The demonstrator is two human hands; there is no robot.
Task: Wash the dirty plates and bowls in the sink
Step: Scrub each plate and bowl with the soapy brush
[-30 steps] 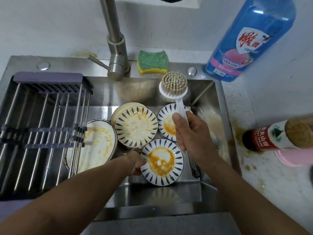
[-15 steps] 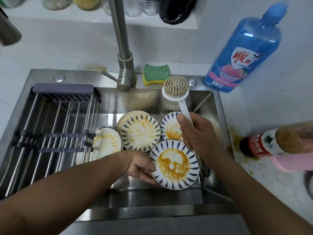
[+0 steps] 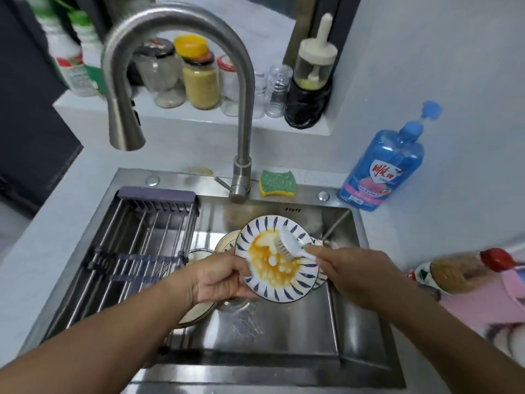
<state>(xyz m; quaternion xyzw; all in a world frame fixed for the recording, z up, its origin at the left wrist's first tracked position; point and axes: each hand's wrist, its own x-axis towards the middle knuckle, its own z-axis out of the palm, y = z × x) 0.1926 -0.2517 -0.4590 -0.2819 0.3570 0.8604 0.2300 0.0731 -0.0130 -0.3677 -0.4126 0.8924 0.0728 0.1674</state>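
Note:
My left hand (image 3: 220, 275) grips the left rim of a blue-striped white plate (image 3: 265, 290) smeared with orange sauce, holding it tilted above the steel sink (image 3: 284, 336). My right hand (image 3: 350, 273) grips the handle of a white dish brush (image 3: 288, 245), whose bristles press on the plate's upper right part. Other dirty dishes (image 3: 227, 243) lie in the sink behind and under the plate, mostly hidden.
A wire drying rack (image 3: 136, 251) spans the sink's left half. The faucet (image 3: 241, 109) arches over the basin. A green sponge (image 3: 277, 183) and a blue detergent bottle (image 3: 383, 166) stand behind the sink. Sauce bottle (image 3: 460, 268) lies at right; jars line the shelf.
My left hand lifted the plate out of the sink and tilted it. My right hand turned the brush down onto the plate. The view tilted upward, showing the faucet and shelf.

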